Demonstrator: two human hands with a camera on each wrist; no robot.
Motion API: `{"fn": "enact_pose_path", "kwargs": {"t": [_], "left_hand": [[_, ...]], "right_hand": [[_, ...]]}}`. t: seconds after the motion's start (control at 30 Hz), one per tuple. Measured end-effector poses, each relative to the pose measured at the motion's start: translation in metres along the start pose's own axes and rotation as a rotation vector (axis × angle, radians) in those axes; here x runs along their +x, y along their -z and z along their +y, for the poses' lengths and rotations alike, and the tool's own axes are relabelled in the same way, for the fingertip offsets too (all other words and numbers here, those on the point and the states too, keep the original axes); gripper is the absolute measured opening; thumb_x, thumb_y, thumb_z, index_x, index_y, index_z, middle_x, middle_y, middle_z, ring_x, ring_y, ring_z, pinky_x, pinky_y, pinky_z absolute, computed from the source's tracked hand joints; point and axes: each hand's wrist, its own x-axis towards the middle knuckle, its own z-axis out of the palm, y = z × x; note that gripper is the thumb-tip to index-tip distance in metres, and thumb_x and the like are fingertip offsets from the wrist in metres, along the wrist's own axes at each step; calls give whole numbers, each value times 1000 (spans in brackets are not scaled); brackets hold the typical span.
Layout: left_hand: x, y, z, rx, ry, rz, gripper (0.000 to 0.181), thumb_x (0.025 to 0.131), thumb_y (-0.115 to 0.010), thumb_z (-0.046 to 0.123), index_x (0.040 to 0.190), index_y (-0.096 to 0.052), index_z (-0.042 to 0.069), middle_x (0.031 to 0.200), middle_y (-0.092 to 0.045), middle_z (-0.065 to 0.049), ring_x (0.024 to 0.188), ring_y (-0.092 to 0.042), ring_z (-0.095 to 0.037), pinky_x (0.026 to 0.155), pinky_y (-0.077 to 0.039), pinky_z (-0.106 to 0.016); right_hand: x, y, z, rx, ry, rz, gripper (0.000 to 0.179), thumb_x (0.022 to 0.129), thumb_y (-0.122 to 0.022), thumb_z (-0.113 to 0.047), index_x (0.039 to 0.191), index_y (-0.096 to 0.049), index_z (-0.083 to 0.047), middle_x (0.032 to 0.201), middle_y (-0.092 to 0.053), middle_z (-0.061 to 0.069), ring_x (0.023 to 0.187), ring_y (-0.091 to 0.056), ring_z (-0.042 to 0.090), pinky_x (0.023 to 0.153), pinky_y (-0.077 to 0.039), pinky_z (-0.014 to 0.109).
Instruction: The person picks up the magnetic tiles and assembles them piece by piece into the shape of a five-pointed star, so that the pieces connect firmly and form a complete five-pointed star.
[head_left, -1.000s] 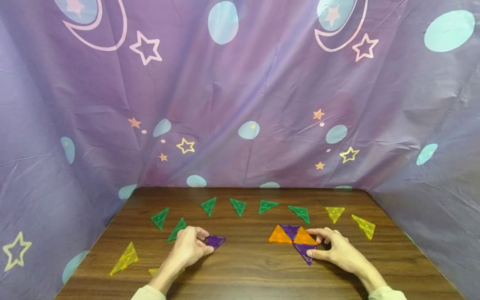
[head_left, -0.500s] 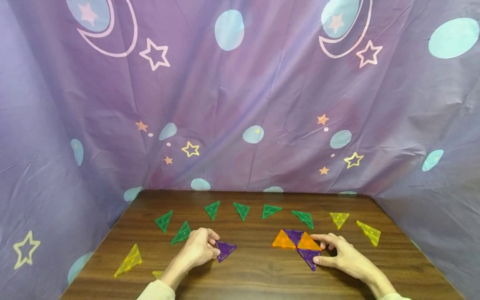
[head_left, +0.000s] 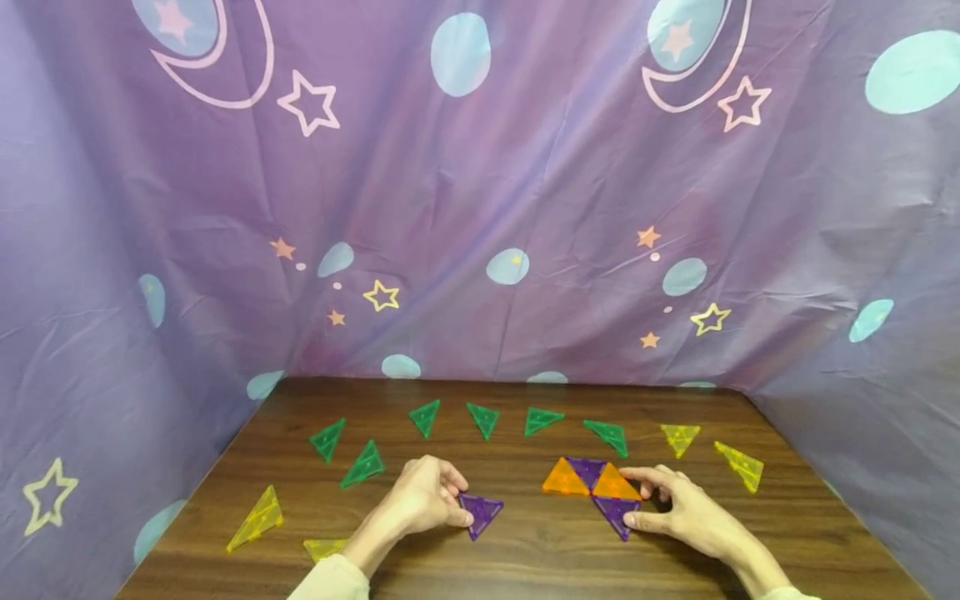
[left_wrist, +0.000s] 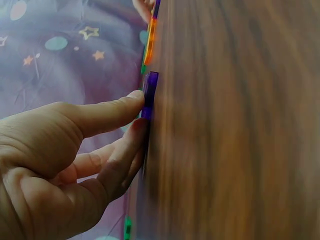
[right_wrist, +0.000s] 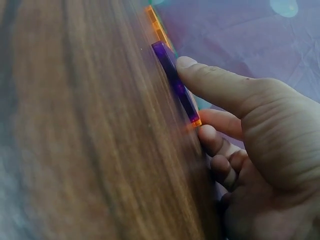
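Observation:
My left hand (head_left: 431, 497) pinches a translucent purple triangular magnetic tile (head_left: 483, 515) between thumb and fingers, close over the wooden table left of centre. In the left wrist view this purple tile (left_wrist: 150, 92) shows edge-on along the tabletop. To the right lies a flat group of joined tiles: a left orange tile (head_left: 564, 479), a back purple tile (head_left: 587, 472), a right orange tile (head_left: 618, 483) and a front purple tile (head_left: 619, 515). My right hand (head_left: 686, 517) holds this group at its right side, thumb on the front purple tile and index finger at the right orange one.
Several green triangular tiles (head_left: 483, 420) lie in a loose arc at the back and left of the table (head_left: 525, 575). Yellow tiles lie at the right (head_left: 741, 467) and left (head_left: 258, 521), one partly behind the left forearm. A patterned purple cloth (head_left: 480, 208) encloses the back and sides.
My left hand has carried the purple tile rightward and nearer the front, closer to the joined group. My right hand keeps its hold on the group; the head view has shifted slightly.

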Motion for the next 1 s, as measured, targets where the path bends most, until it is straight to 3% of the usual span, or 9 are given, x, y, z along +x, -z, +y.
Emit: {"fn": "enact_pose_path", "kwargs": {"t": [0.27, 0.4, 0.73, 1.0], "left_hand": [[9, -26, 16, -58, 4, -40, 52, 68, -103, -5, 113, -77, -4, 96, -74, -13, 71, -78, -16, 69, -64, -28], [12, -37, 22, -71, 5, -51, 56, 68, -103, -5, 116, -75, -4, 102, -68, -13, 71, -77, -17, 69, -63, -29], [26, -58, 42, -68, 13, -53, 63, 71, -103, -2, 124, -71, -1, 108, -63, -12, 74, -75, -15, 84, -63, -39], [25, -69, 45, -56, 29, -39, 58, 69, -104, -2, 117, -72, 2, 108, -61, -11, 73, -71, -12, 82, -61, -36]], "right_hand": [[0, -5, -5, 0, 38, 16, 60, 95, -88, -40, 147, -70, -16, 106, -56, -3, 96, -44, 13, 81, -27, 43], [1, -8, -7, 0, 53, 23, 60, 95, -89, -40, 147, -71, -16, 105, -56, -4, 95, -45, 12, 81, -27, 42], [11, -11, -17, -9, 103, 17, 63, 94, -90, -41, 148, -70, -16, 104, -57, -5, 96, -45, 13, 82, -27, 43], [7, -19, -19, -36, 112, 14, 63, 92, -90, -42, 147, -71, -18, 103, -57, -6, 95, -46, 11, 82, -27, 43]]}}
